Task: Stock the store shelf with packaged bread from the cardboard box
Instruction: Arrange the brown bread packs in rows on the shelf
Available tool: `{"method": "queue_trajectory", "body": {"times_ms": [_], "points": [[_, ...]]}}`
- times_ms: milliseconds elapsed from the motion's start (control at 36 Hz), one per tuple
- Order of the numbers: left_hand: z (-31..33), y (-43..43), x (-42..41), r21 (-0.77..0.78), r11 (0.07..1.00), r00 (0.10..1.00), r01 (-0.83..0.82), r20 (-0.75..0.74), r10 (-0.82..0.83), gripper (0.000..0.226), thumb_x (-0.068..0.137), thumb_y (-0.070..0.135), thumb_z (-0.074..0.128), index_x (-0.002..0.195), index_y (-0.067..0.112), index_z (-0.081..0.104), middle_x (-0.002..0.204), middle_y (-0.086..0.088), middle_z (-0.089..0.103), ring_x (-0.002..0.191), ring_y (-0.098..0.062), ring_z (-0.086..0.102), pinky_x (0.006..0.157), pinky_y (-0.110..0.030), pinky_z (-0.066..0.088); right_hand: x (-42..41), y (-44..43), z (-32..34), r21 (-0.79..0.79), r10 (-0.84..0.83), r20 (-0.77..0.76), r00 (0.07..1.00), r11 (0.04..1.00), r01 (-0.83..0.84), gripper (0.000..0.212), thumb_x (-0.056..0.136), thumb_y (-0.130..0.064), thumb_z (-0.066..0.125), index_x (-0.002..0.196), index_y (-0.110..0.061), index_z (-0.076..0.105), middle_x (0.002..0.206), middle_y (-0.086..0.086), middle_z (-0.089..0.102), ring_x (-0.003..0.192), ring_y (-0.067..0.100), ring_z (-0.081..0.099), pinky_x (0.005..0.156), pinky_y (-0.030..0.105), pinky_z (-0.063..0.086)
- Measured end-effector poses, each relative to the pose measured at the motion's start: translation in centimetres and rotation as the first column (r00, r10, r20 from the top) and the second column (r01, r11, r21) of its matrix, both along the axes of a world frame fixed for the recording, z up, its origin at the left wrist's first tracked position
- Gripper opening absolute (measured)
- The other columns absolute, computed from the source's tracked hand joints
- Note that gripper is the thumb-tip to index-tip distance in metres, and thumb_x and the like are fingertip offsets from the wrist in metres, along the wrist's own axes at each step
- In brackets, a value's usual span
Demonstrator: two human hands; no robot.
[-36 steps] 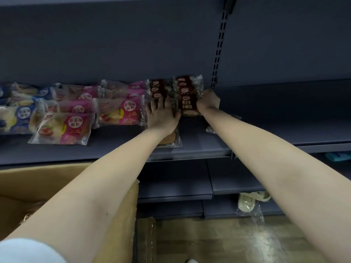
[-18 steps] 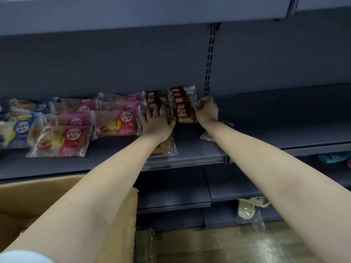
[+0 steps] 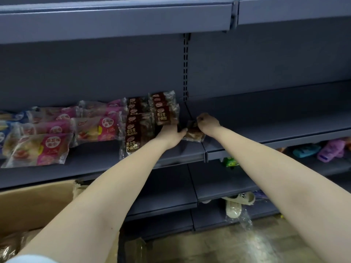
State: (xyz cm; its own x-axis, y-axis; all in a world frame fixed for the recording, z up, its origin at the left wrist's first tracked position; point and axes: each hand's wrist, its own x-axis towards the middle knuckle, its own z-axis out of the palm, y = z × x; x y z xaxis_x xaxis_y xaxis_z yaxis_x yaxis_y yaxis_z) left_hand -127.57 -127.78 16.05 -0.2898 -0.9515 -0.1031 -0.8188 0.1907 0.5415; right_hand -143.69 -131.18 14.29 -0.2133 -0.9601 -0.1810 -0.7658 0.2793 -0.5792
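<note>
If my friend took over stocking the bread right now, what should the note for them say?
Left hand: open, at the foot of the right brown stack, thumb by the loose brown pack.
Right hand: grips that pack's top end on the shelf.
Done: pink packs, left brown stack and the right one shelved.
Left: place this pack; the cardboard box seems to hold more.

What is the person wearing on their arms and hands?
Both forearms are bare, and the left hand and right hand wear no gloves. No watch or bracelet shows on either wrist. Only a bit of pale, whitish sleeve peeks in at the bottom edge, high on the left arm.
</note>
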Motion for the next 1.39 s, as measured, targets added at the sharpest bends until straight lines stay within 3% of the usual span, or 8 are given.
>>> {"method": "queue_trajectory", "body": {"times_ms": [250,444,611,722,861,972,1083,1389], "points": [[-0.4,0.1,-1.3,0.039,0.999,0.997,-0.036,-0.066,0.039,0.074,0.091,0.048,0.058,0.148,0.01,0.03,0.149,-0.01,0.038,0.132,-0.026,0.042,0.098,-0.026,0.036,-2.0,3.3,0.7,-0.153,-0.061,0.267,0.962,0.983,0.105,0.037,0.095,-0.008,0.038,0.129,-0.013,0.052,0.134,0.009,0.052,0.121,0.024,0.05,0.082,0.017,0.036],[-0.8,0.1,-1.0,0.049,0.998,0.996,-0.032,-0.078,0.036,0.071,0.086,0.046,0.066,0.142,0.01,0.042,0.143,-0.01,0.047,0.128,-0.025,0.047,0.102,-0.03,0.039,-2.2,3.9,1.1,-0.154,-0.059,0.459,0.886,0.977,0.145,0.026,0.091,-0.023,0.06,0.116,-0.018,0.061,0.114,0.006,0.062,0.105,0.021,0.06,0.083,0.031,0.055],[0.3,0.0,0.0,0.001,0.995,0.974,-0.103,-0.204,0.102,0.066,0.087,0.033,0.068,0.143,0.012,0.039,0.142,-0.007,0.048,0.128,-0.025,0.047,0.101,-0.029,0.039,-1.9,4.3,2.4,-0.078,-0.003,0.56,0.828,0.995,0.057,0.042,0.091,-0.023,0.061,0.132,-0.014,0.055,0.112,0.005,0.062,0.096,0.016,0.057,0.063,0.02,0.045],[1.7,-0.2,1.0,0.215,0.957,0.797,-0.195,-0.534,0.282,0.063,0.088,0.013,0.067,0.14,0.019,0.032,0.137,-0.006,0.049,0.119,-0.026,0.054,0.078,-0.033,0.055,-1.2,4.6,3.4,-0.03,0.006,0.632,0.775,0.999,0.017,0.034,0.092,-0.016,0.058,0.126,-0.015,0.057,0.087,0.002,0.061,0.071,0.011,0.052,0.063,0.022,0.043],[2.4,0.0,2.1,0.287,0.93,0.603,-0.23,-0.708,0.368,0.073,0.081,0.003,0.072,0.14,0.016,0.032,0.133,-0.007,0.051,0.114,-0.024,0.058,0.084,-0.034,0.055,0.4,4.8,4.8,-0.135,0.049,0.752,0.657,0.988,0.081,0.03,0.088,0.008,0.05,0.108,-0.014,0.053,0.096,0.003,0.059,0.088,0.018,0.06,0.067,0.029,0.056],[2.5,0.9,2.8,0.332,0.919,0.62,-0.213,-0.681,0.39,0.049,0.088,0.009,0.067,0.133,0.005,0.048,0.123,-0.015,0.059,0.105,-0.021,0.06,0.084,-0.026,0.052,2.0,4.3,5.2,-0.2,0.066,0.816,0.574,0.964,0.173,0.025,0.091,0.008,0.046,0.095,-0.016,0.051,0.103,0.005,0.059,0.094,0.023,0.063,0.062,0.031,0.057],[2.7,1.6,3.7,0.315,0.916,0.612,-0.248,-0.682,0.4,0.033,0.095,0.008,0.057,0.126,-0.001,0.055,0.111,-0.015,0.063,0.096,-0.019,0.062,0.086,-0.028,0.051,2.8,4.2,5.4,-0.235,0.087,0.805,0.587,0.955,0.181,0.027,0.089,0.011,0.047,0.1,-0.014,0.051,0.106,0.006,0.059,0.098,0.021,0.061,0.069,0.031,0.058],[3.3,2.6,5.6,0.391,0.896,0.55,-0.213,-0.709,0.44,0.039,0.095,0.012,0.058,0.131,0.002,0.048,0.125,-0.016,0.059,0.11,-0.026,0.06,0.083,-0.031,0.052,3.9,5.0,5.5,-0.229,0.118,0.842,0.526,0.961,0.151,0.032,0.09,0.014,0.043,0.091,-0.016,0.053,0.095,0.004,0.058,0.086,0.018,0.061,0.065,0.03,0.058]]}}
